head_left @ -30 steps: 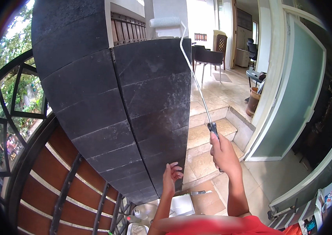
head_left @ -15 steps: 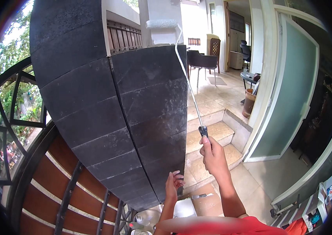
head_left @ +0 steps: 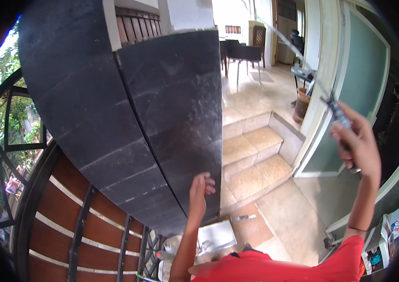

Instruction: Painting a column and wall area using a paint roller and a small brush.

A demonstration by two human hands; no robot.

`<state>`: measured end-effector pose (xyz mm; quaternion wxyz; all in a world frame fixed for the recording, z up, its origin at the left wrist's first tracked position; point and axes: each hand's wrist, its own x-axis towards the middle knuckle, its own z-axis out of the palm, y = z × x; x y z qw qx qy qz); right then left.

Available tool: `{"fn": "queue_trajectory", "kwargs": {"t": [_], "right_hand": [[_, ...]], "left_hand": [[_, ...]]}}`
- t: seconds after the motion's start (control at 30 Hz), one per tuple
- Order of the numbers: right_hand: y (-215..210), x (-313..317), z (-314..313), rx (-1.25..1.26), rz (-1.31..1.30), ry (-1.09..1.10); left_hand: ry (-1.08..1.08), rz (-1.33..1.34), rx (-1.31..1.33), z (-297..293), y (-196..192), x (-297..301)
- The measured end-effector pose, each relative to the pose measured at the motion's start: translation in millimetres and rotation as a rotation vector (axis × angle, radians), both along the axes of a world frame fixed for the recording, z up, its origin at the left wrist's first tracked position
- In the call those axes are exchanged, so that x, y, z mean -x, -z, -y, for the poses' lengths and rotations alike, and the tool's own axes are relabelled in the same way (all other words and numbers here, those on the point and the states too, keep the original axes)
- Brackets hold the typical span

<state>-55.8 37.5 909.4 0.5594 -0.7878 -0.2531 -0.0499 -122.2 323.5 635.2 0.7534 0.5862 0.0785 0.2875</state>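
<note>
My right hand (head_left: 363, 148) is raised at the right, closed around the dark handle of a paint roller (head_left: 338, 116). Its thin metal rod runs up and left, blurred, and the roller end lies beyond the upper edge of the picture. Beside the black tiled wall (head_left: 176, 103), my left hand (head_left: 201, 192) hangs in the air with its fingers loosely bent, holding nothing. A white paint tray (head_left: 218, 236) stands on the floor below it. Above the black tiles is a white painted wall section (head_left: 190, 16).
Tiled steps (head_left: 256, 150) rise beyond the wall's edge. A flat tool (head_left: 242, 217) lies on cardboard (head_left: 258, 228). At the right are a frosted glass door (head_left: 361, 89) and a cluttered shelf (head_left: 380, 249); at the left, a wood-and-metal gate (head_left: 63, 207). Chairs (head_left: 246, 52) stand farther back.
My right hand has swung right and up with the paint roller, taking the roller off the white wall and out of view. My left hand has risen slightly and shifted left.
</note>
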Motion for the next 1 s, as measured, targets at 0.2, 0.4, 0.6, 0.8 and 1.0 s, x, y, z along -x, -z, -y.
{"fn": "queue_trajectory", "kwargs": {"t": [0.2,0.4,0.6,0.8,1.0], "right_hand": [[81.5,27.3,49.9,-0.047,0.018,0.157],[211.8,44.7,80.4,-0.190,-0.302,0.182],[262.7,49.9,130.2,0.171,-0.669,0.284],[365.6,4.2,165.2,0.613,-0.898,0.152],[527.6,-65.3,136.1,0.750,-1.037,-0.056]], "left_hand": [[0.007,0.114,-0.020,14.1,-2.1,-11.8],[0.002,-0.314,0.117,29.7,88.2,-2.1],[0.010,-0.610,0.190,54.6,161.7,23.9],[-0.017,-0.786,0.283,56.9,219.0,48.4],[-0.215,-0.929,0.329,53.2,255.2,84.0]]}}
